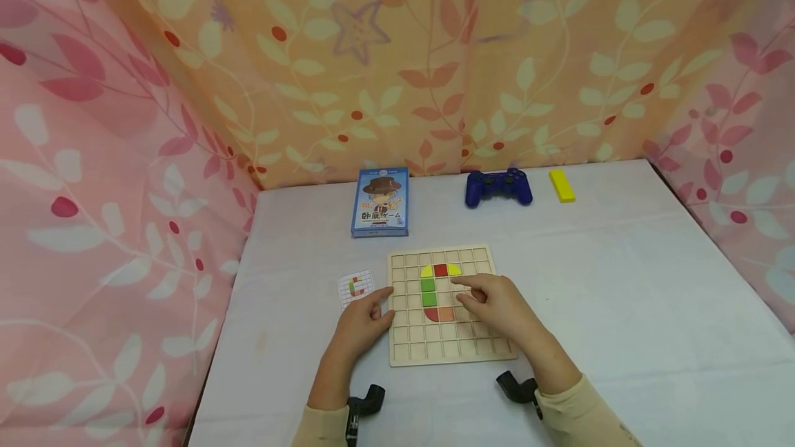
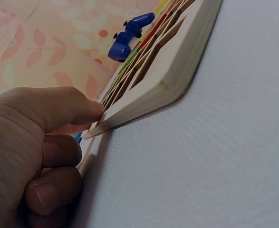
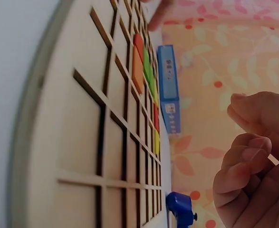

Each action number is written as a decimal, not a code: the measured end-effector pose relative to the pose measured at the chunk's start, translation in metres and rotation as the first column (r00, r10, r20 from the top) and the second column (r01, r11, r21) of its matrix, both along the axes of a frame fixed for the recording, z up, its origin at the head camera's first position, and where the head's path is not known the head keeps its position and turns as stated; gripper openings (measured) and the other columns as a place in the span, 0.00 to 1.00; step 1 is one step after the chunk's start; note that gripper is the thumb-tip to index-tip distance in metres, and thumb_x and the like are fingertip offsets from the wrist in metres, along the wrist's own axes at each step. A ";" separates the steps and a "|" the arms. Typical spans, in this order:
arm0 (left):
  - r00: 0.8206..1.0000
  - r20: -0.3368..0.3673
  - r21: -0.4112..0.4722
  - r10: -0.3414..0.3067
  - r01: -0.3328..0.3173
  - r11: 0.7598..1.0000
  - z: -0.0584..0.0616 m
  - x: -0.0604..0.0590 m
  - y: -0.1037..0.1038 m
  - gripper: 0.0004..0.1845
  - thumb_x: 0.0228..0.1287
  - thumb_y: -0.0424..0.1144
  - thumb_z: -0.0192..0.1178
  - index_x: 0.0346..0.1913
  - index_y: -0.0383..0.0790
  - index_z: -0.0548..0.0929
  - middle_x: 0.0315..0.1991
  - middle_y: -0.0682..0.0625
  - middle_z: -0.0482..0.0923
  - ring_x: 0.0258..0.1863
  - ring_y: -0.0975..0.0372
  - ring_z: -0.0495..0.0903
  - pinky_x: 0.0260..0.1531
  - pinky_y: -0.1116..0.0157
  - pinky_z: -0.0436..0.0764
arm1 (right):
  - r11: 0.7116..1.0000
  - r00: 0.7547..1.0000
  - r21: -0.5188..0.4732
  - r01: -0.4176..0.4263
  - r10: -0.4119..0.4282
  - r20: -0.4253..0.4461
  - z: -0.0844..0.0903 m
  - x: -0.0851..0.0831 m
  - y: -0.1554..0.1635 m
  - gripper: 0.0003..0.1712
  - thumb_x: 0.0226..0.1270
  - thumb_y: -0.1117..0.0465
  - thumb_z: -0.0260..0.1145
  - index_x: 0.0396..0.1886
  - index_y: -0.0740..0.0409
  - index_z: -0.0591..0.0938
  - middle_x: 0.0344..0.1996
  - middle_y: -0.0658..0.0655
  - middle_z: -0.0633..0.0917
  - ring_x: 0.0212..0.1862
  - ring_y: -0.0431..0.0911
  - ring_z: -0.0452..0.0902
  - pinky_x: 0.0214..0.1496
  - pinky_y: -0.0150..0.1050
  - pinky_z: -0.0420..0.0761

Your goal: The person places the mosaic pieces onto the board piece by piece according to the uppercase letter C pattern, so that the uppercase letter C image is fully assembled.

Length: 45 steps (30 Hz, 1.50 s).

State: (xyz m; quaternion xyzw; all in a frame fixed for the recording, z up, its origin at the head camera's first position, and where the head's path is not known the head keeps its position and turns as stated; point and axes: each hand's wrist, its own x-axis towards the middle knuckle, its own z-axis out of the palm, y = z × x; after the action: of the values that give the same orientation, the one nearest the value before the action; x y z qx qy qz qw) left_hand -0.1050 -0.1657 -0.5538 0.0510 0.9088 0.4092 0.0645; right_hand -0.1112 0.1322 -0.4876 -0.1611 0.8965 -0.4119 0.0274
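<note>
A wooden grid board [image 1: 453,350] lies flat on the table. Its cells hold a red square [image 1: 440,270] between two yellow rounded pieces [image 1: 426,272], two green squares [image 1: 428,285] below, then a red rounded piece [image 1: 431,314] beside an orange square [image 1: 446,314]. My left hand [image 1: 362,326] touches the board's left edge; in the left wrist view one fingertip [image 2: 95,110] rests at the rim and the other fingers curl beneath. Above the board's right half hovers my right hand [image 1: 499,302], index finger reaching forward, thumb apart from it, nothing seen between them.
A small pattern card [image 1: 355,287] lies left of the board, partly behind my left hand. Further back stand a blue game box [image 1: 380,205], a blue game controller [image 1: 499,188] and a yellow block [image 1: 562,186]. Floral curtains [image 1: 397,74] hang round the white table [image 1: 621,309].
</note>
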 end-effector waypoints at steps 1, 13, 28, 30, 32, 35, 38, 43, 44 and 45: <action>1.000 0.000 0.000 0.000 0.000 1.000 0.000 0.000 0.000 0.24 0.67 0.46 0.68 0.66 0.50 0.83 0.14 0.59 0.66 0.14 0.67 0.64 0.17 0.67 0.61 | 1.000 1.000 -0.014 0.010 -0.010 -0.003 0.001 -0.001 0.002 0.18 0.67 0.62 0.74 0.56 0.56 0.88 0.17 0.44 0.67 0.23 0.39 0.62 0.28 0.35 0.67; 1.000 -0.019 0.014 -0.001 0.001 1.000 -0.002 0.000 0.001 0.25 0.66 0.45 0.68 0.66 0.49 0.83 0.12 0.61 0.62 0.13 0.68 0.60 0.15 0.67 0.59 | 0.991 0.987 -0.036 0.129 -0.132 -0.090 0.007 -0.017 0.039 0.17 0.68 0.64 0.72 0.56 0.58 0.87 0.21 0.47 0.72 0.26 0.42 0.67 0.30 0.36 0.69; 1.000 -0.016 0.007 0.002 -0.002 1.000 -0.001 -0.001 0.001 0.25 0.66 0.45 0.68 0.66 0.49 0.82 0.12 0.60 0.63 0.12 0.68 0.60 0.15 0.68 0.59 | 0.980 0.979 0.136 0.142 -0.159 0.127 -0.021 -0.039 0.085 0.19 0.69 0.65 0.68 0.59 0.57 0.86 0.33 0.52 0.79 0.36 0.48 0.71 0.39 0.43 0.72; 1.000 -0.014 0.008 0.001 -0.001 1.000 -0.002 -0.001 0.001 0.25 0.66 0.45 0.68 0.66 0.48 0.83 0.12 0.60 0.64 0.12 0.68 0.60 0.15 0.68 0.59 | 0.984 0.977 0.156 0.087 -0.115 0.179 -0.024 -0.041 0.086 0.21 0.67 0.65 0.69 0.59 0.58 0.86 0.33 0.53 0.79 0.36 0.48 0.71 0.39 0.44 0.72; 1.000 -0.014 0.008 0.002 -0.001 1.000 -0.003 -0.001 0.001 0.25 0.66 0.45 0.68 0.66 0.48 0.83 0.12 0.60 0.64 0.12 0.68 0.60 0.15 0.68 0.59 | 0.984 0.976 0.171 0.045 -0.080 0.204 -0.025 -0.043 0.086 0.21 0.67 0.63 0.70 0.59 0.58 0.86 0.35 0.53 0.81 0.38 0.48 0.72 0.42 0.46 0.73; 1.000 -0.012 0.012 0.004 -0.003 1.000 -0.003 -0.001 0.001 0.25 0.66 0.45 0.68 0.66 0.48 0.83 0.12 0.59 0.64 0.12 0.68 0.60 0.15 0.68 0.59 | 0.982 0.976 0.190 0.024 -0.064 0.208 -0.027 -0.044 0.087 0.19 0.69 0.61 0.70 0.57 0.58 0.87 0.37 0.53 0.82 0.40 0.48 0.73 0.46 0.48 0.74; 1.000 -0.007 0.010 0.008 -0.008 1.000 -0.003 -0.001 0.001 0.25 0.66 0.45 0.68 0.66 0.49 0.82 0.12 0.59 0.64 0.12 0.68 0.61 0.15 0.68 0.59 | 0.979 0.975 0.200 0.037 -0.079 0.208 -0.027 -0.044 0.088 0.16 0.68 0.61 0.71 0.54 0.59 0.88 0.36 0.52 0.82 0.39 0.48 0.73 0.46 0.47 0.73; 1.000 -0.003 0.010 0.003 -0.003 1.000 -0.002 -0.001 0.001 0.25 0.66 0.45 0.68 0.66 0.49 0.82 0.12 0.59 0.64 0.12 0.68 0.61 0.15 0.68 0.59 | 0.978 0.966 0.196 0.066 -0.112 0.234 -0.025 -0.042 0.088 0.17 0.66 0.63 0.71 0.54 0.59 0.87 0.31 0.53 0.78 0.35 0.48 0.71 0.38 0.43 0.70; 1.000 -0.003 0.010 0.003 -0.003 1.000 -0.002 -0.001 0.001 0.25 0.66 0.45 0.68 0.66 0.49 0.82 0.12 0.60 0.64 0.12 0.68 0.61 0.15 0.68 0.59 | 0.978 0.967 0.198 0.062 -0.108 0.232 -0.025 -0.041 0.087 0.17 0.66 0.63 0.71 0.55 0.58 0.87 0.31 0.53 0.77 0.35 0.48 0.70 0.38 0.43 0.70; 1.000 -0.005 0.011 0.003 -0.003 1.000 -0.002 -0.001 0.000 0.25 0.66 0.45 0.68 0.66 0.49 0.82 0.12 0.60 0.64 0.12 0.68 0.61 0.15 0.68 0.59 | 0.978 0.968 0.198 0.057 -0.103 0.230 -0.025 -0.041 0.087 0.18 0.66 0.63 0.71 0.55 0.57 0.87 0.32 0.53 0.77 0.36 0.48 0.70 0.38 0.44 0.70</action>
State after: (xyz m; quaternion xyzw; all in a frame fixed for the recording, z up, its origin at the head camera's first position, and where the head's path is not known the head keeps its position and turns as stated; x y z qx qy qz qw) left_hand -0.1065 -0.1653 -0.5553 0.0512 0.9066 0.4143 0.0614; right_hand -0.1519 0.2192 -0.5121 -0.0704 0.9277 -0.3415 0.1336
